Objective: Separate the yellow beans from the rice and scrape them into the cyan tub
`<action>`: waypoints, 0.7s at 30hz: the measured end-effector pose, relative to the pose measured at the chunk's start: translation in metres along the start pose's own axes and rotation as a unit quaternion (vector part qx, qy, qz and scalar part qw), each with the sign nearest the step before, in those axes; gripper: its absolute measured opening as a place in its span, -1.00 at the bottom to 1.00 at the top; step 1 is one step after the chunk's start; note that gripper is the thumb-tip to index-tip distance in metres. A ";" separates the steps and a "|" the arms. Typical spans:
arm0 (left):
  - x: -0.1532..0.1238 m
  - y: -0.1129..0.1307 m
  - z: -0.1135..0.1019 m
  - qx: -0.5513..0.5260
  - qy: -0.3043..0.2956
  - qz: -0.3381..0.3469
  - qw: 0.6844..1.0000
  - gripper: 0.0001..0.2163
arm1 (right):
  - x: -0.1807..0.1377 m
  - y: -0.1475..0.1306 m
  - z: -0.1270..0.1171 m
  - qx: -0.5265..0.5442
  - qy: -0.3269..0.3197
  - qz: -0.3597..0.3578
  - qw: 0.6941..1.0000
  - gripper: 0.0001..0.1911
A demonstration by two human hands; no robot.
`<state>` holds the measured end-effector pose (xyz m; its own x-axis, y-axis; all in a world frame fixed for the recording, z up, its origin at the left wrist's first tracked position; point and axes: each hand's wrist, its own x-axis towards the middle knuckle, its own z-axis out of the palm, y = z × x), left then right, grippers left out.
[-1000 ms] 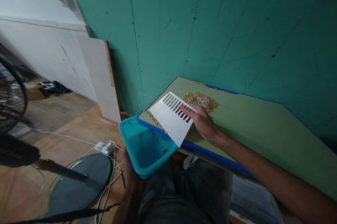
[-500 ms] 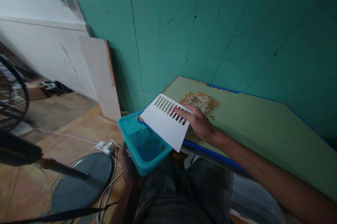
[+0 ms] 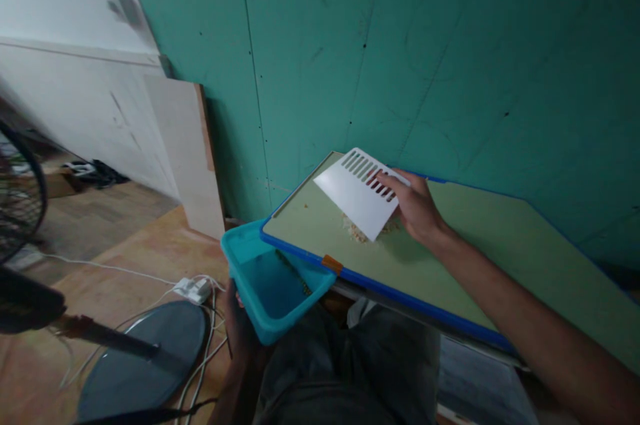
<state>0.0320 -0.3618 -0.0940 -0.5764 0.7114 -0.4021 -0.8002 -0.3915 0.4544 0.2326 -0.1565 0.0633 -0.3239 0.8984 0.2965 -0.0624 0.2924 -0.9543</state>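
Observation:
My right hand (image 3: pixel 415 206) grips a white slotted plastic card (image 3: pixel 361 192) and holds it tilted over the green table (image 3: pixel 475 245) near the teal wall. A small heap of tan grains (image 3: pixel 356 232) shows at the card's lower edge; most of the heap is hidden behind the card. My left hand (image 3: pixel 240 332) holds a teal plastic tub (image 3: pixel 273 278) from below, pressed under the table's blue front edge. A few grains lie inside the tub.
An orange tab (image 3: pixel 332 264) sits on the table's blue rim. A fan's round grey base (image 3: pixel 140 358) and its stem stand on the wooden floor at left, with white cables and a plug strip (image 3: pixel 193 288) beside it. A pale board (image 3: pixel 187 158) leans on the wall.
My right hand has carried the card from the table's front edge back toward the wall, over the grain heap. The grains at the edge have dropped into the tub.

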 end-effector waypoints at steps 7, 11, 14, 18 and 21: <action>0.004 0.007 0.000 0.036 0.017 0.010 0.999 -0.77 | 0.084 -0.019 -0.037 -0.302 -0.001 -0.219 0.928 -0.73; 0.003 0.011 0.000 0.064 0.054 0.041 0.996 -0.73 | 0.130 -0.010 -0.039 -0.327 -0.076 -0.253 0.907 -0.85; 0.005 0.011 -0.005 0.048 0.031 0.016 0.998 -0.63 | 0.153 0.006 -0.038 -0.324 -0.116 -0.232 0.910 -0.88; 0.018 0.010 -0.021 0.007 -0.004 -0.028 1.000 -0.62 | 0.169 0.026 -0.047 -0.360 -0.076 -0.194 0.909 -0.80; 0.030 0.010 -0.036 0.013 0.007 -0.050 0.999 -0.61 | 0.175 0.038 -0.061 -0.382 -0.025 -0.175 0.907 -0.73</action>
<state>0.0013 -0.3653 -0.1302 -0.4956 0.7386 -0.4570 -0.8496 -0.3031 0.4316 0.2311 0.0315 0.0808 -0.4548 0.6967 0.5548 0.4970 0.7155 -0.4910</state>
